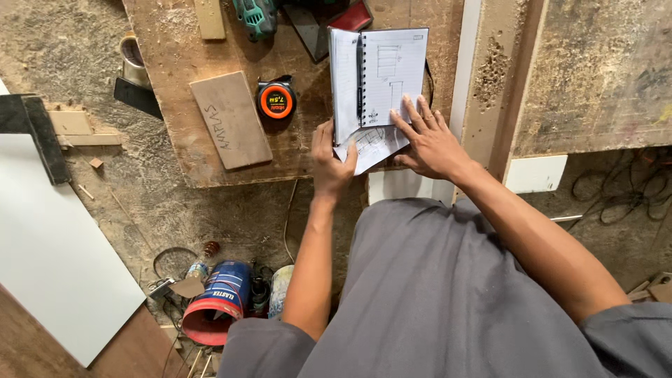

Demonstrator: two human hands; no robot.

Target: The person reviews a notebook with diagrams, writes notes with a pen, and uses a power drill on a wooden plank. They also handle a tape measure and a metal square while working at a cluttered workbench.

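Light: even, soft daylight, moderately bright.
Shadows: faint, short, under the hands towards 6 o'clock.
Glare: the large white rectangular board at 8 o'clock is brightest, near washed out.
Focus: sharp at centre.
Distortion: wide-angle bending of edges at 3 and 9 o'clock.

One notebook, one pen, one tape measure, one wooden block, one bucket, two hands.
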